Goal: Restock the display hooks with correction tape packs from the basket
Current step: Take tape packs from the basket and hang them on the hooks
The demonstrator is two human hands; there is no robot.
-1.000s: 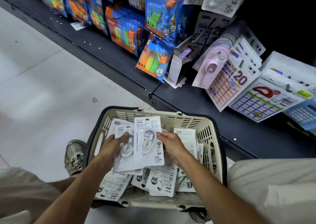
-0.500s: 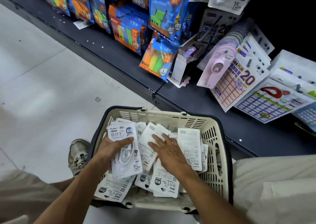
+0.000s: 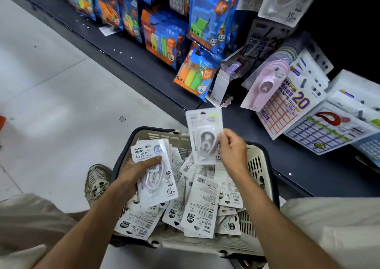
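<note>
One basket (image 3: 258, 166) was present. Two hands were in view: the left hand (image 3: 135, 170) held a small stack of packs (image 3: 156, 178), exact count not determinable; the right hand (image 3: 232, 151) held one pack (image 3: 202, 133). The loose packs (image 3: 202, 205) in the basket numbered more than ten, overlapping too much for an exact count. One shoe (image 3: 97, 181) was visible on the floor

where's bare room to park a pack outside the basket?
Free: the dark shelf base between the basket and the leaning label sheets, and the floor left of the basket, beyond the shoe. Crowded: the basket's inside, heaped with packs.
</note>
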